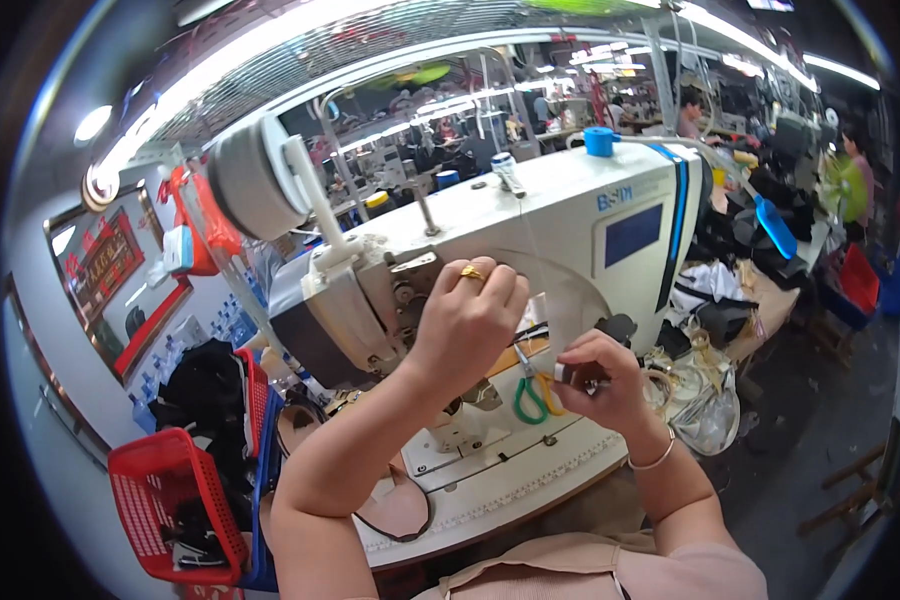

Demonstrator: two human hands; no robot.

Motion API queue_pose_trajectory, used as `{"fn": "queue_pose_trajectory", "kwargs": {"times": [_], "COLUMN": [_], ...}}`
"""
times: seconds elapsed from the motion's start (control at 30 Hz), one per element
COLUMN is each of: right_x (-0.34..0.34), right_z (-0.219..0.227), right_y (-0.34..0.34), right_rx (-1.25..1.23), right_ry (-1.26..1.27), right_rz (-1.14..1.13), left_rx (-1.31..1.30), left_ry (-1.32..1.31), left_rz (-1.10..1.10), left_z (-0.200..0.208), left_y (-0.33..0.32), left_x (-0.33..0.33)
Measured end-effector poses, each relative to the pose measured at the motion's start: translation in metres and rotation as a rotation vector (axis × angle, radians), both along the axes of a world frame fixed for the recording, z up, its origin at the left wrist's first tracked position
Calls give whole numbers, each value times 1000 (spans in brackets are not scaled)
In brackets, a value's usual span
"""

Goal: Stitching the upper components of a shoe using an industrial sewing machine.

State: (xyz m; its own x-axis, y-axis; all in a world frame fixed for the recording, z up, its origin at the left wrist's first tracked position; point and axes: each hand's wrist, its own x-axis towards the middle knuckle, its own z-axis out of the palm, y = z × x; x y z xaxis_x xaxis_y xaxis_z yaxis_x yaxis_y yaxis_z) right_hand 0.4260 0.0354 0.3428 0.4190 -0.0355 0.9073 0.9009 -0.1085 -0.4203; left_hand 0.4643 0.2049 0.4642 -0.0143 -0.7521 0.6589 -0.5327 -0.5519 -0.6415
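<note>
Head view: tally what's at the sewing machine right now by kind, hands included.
Hands: 2, left hand raised at the machine head, right hand pinching a small white piece
Sewing machine: 1
Green-handled scissors: 1
Red baskets: 1
Total: 5

1. The sewing machine (530, 230) walls off the desk (510, 480) from 10 to 2 o'clock.
2. Green-handled scissors (532, 392) lie between the left hand (467, 320) and right hand (600, 380).
3. Bare desk lies open at 6 o'clock.
4. A red basket (175, 500) crowds 8 o'clock.
</note>
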Motion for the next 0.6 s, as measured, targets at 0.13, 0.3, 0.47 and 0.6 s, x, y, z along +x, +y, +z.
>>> {"fn": "queue_pose_trajectory", "kwargs": {"times": [0.13,0.3,0.47,0.6], "right_x": [7,9,8,-11], "right_z": [2,-14,-16,-27], "right_y": [7,13,9,5], "right_rx": [-52,11,12,-4], "right_ry": [56,74,160,107], "right_rz": [110,75,170,-16], "left_rx": [37,108,222,-176], "left_ry": [77,-162,-73,390], "left_rz": [132,113,213,-302], "left_z": [4,-3,3,-67], "left_y": [0,-4,-7,8], "left_x": [9,8,6,-10]}}
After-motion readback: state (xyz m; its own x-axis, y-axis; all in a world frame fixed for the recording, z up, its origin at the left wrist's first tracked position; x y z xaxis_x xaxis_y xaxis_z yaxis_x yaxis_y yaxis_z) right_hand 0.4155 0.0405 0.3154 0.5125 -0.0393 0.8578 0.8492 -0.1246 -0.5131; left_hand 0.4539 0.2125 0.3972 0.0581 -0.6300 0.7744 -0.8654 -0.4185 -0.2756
